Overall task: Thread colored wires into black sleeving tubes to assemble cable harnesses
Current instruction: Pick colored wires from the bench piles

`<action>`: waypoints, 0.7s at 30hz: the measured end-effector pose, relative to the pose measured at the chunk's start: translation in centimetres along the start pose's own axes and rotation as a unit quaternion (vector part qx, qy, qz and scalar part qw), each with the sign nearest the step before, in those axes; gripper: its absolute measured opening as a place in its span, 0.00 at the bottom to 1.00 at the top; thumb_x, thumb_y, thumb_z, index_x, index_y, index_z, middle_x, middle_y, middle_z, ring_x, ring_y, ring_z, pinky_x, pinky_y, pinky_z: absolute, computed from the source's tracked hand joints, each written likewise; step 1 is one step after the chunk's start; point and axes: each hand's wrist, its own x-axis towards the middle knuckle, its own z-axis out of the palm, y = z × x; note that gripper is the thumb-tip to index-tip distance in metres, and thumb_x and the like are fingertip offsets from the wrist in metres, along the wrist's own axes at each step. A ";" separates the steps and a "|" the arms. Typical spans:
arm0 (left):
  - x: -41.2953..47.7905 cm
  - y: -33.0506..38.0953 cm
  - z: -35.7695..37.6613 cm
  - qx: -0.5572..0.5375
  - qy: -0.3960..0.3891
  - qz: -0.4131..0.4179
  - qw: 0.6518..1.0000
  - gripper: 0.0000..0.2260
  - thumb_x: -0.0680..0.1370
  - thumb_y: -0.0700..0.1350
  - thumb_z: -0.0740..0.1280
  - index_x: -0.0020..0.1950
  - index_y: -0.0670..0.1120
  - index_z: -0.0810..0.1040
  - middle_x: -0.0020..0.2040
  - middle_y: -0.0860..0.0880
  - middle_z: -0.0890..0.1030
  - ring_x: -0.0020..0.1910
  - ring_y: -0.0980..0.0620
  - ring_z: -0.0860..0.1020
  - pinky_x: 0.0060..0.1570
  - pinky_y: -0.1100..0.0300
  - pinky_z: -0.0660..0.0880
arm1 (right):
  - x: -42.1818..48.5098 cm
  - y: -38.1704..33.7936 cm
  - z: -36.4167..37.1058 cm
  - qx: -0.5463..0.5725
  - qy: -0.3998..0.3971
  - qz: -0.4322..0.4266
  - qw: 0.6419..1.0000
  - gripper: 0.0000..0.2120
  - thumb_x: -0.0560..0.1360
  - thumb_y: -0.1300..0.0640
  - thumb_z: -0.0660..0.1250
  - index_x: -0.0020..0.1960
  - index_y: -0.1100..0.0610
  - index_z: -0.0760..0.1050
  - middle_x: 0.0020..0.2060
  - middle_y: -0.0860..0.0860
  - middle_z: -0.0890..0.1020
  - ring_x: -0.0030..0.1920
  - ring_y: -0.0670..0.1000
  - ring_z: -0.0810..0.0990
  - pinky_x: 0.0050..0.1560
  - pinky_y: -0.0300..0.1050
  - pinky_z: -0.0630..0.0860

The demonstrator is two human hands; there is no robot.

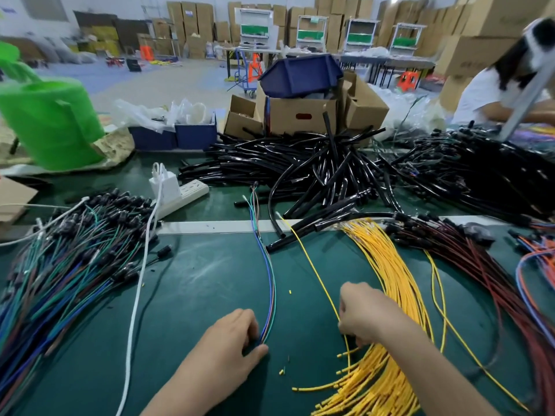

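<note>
Green-matted bench, cartons stacked behind. Hands apart: left hand pinching a thin mixed-colour wire bunch, probably keeping ends level; right hand clamped on one yellow wire beside the yellow bundle. Black sleeving tubes heaped far centre, untouched; white cable trailing left, no obstacle.

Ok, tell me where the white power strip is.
Head view, left of centre: the white power strip lies on the green table, just left of the black tube pile, with a white charger plugged into it.
</note>
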 end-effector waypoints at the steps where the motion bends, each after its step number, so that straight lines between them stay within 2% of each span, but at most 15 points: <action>1: 0.0 0.0 -0.2 0.037 -0.021 -0.027 0.999 0.12 0.75 0.53 0.65 0.37 0.55 0.63 0.37 0.57 0.69 0.39 0.61 0.69 0.39 0.68 0.65 | -0.6 0.1 0.3 -0.005 0.003 0.003 1.000 0.08 0.71 0.62 0.66 0.35 0.55 0.69 0.31 0.49 0.77 0.37 0.51 0.83 0.43 0.45 0.80; 4: 0.0 0.7 -0.6 0.130 -0.067 -0.100 0.984 0.13 0.77 0.52 0.60 0.36 0.53 0.59 0.41 0.55 0.70 0.46 0.51 0.73 0.45 0.60 0.68 | -1.8 0.5 1.1 0.016 0.017 0.027 0.999 0.13 0.72 0.57 0.67 0.35 0.53 0.64 0.34 0.48 0.72 0.40 0.53 0.77 0.39 0.43 0.72; 8: 0.1 2.1 -1.4 0.191 -0.072 -0.133 0.970 0.10 0.76 0.53 0.57 0.39 0.50 0.63 0.42 0.53 0.71 0.41 0.48 0.70 0.40 0.56 0.67 | -1.9 0.5 1.7 0.048 0.045 0.040 0.997 0.16 0.71 0.52 0.68 0.34 0.52 0.61 0.32 0.47 0.70 0.36 0.51 0.72 0.32 0.41 0.65; 9: 0.1 2.2 -1.8 0.163 -0.064 -0.134 0.975 0.09 0.76 0.53 0.58 0.39 0.49 0.64 0.41 0.52 0.73 0.40 0.48 0.71 0.39 0.56 0.68 | -1.8 0.8 1.8 0.067 0.047 0.035 0.996 0.16 0.70 0.52 0.67 0.33 0.54 0.61 0.29 0.47 0.69 0.32 0.51 0.70 0.30 0.41 0.63; 11: 0.4 1.8 -2.2 -0.035 -0.043 -0.143 0.988 0.07 0.77 0.48 0.61 0.41 0.47 0.68 0.36 0.49 0.78 0.33 0.49 0.77 0.34 0.57 0.72 | -1.5 1.1 2.0 0.174 0.039 0.017 0.984 0.14 0.69 0.53 0.66 0.29 0.56 0.64 0.24 0.49 0.69 0.26 0.50 0.67 0.28 0.40 0.62; 12: 0.5 1.6 -2.2 -0.150 -0.040 -0.151 0.976 0.07 0.78 0.44 0.61 0.42 0.44 0.69 0.32 0.47 0.79 0.28 0.50 0.77 0.29 0.57 0.74 | -1.4 1.1 2.1 0.263 0.036 0.008 0.964 0.13 0.68 0.55 0.65 0.28 0.57 0.67 0.23 0.50 0.71 0.25 0.49 0.67 0.28 0.39 0.63; 14: 0.8 1.4 -2.0 -0.306 -0.040 -0.170 0.936 0.04 0.80 0.38 0.61 0.45 0.41 0.70 0.28 0.46 0.80 0.22 0.51 0.75 0.24 0.61 0.71 | -1.0 0.6 2.0 0.454 0.030 0.005 0.891 0.10 0.71 0.60 0.63 0.30 0.59 0.71 0.26 0.54 0.75 0.24 0.48 0.70 0.25 0.38 0.64; 16: 0.9 1.3 -1.5 -0.375 -0.043 -0.185 0.907 0.02 0.80 0.36 0.60 0.49 0.40 0.72 0.28 0.46 0.80 0.22 0.52 0.74 0.24 0.63 0.70 | -0.5 -0.4 1.8 0.596 0.010 0.007 0.803 0.10 0.74 0.64 0.59 0.35 0.60 0.71 0.31 0.56 0.76 0.25 0.48 0.72 0.22 0.38 0.65; 18: 0.9 1.3 -1.0 -0.402 -0.049 -0.195 0.893 0.05 0.80 0.35 0.59 0.51 0.42 0.74 0.29 0.46 0.81 0.22 0.53 0.74 0.24 0.64 0.70 | -0.3 -1.5 1.7 0.656 -0.017 0.010 0.755 0.08 0.78 0.63 0.54 0.42 0.61 0.69 0.36 0.58 0.77 0.26 0.49 0.73 0.22 0.39 0.66; 19: 0.9 1.2 -0.8 -0.403 -0.052 -0.198 0.892 0.06 0.80 0.35 0.59 0.51 0.42 0.75 0.29 0.46 0.81 0.22 0.54 0.73 0.24 0.64 0.70 | -0.4 -1.9 1.8 0.657 -0.034 0.012 0.753 0.07 0.79 0.63 0.52 0.45 0.61 0.67 0.37 0.58 0.78 0.25 0.49 0.73 0.22 0.39 0.67; 21: 0.7 1.2 -0.7 -0.371 -0.060 -0.191 0.907 0.06 0.80 0.36 0.61 0.51 0.44 0.76 0.28 0.49 0.80 0.22 0.55 0.72 0.24 0.64 0.69 | -0.5 -2.4 2.1 0.626 -0.069 0.014 0.776 0.06 0.79 0.63 0.49 0.47 0.61 0.63 0.34 0.60 0.80 0.22 0.51 0.72 0.21 0.39 0.66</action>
